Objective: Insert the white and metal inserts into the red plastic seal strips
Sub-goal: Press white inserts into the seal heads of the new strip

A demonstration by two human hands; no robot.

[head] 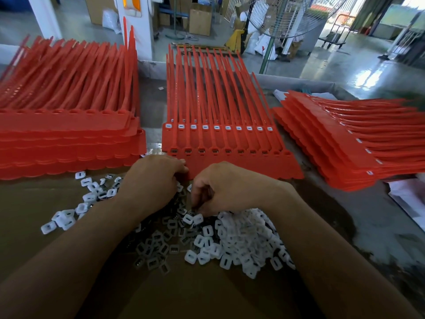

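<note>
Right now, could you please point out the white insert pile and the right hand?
white insert pile (pixel 248 239): head view, middle of the heap.
right hand (pixel 230 186): head view, back of the hand.

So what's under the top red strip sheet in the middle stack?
Another red plastic seal strip sheet, its row of white inserts showing through the gaps. Anything lower is covered.

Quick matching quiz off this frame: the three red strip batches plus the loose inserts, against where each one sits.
1 strips showing no inserts
2 insert-fitted strips with tails pointing away
3 insert-fitted strips with tails pointing sideways
4 loose inserts

A on the cardboard
B right side
C left side
D centre

Pairs: 1-C; 2-D; 3-B; 4-A
</note>
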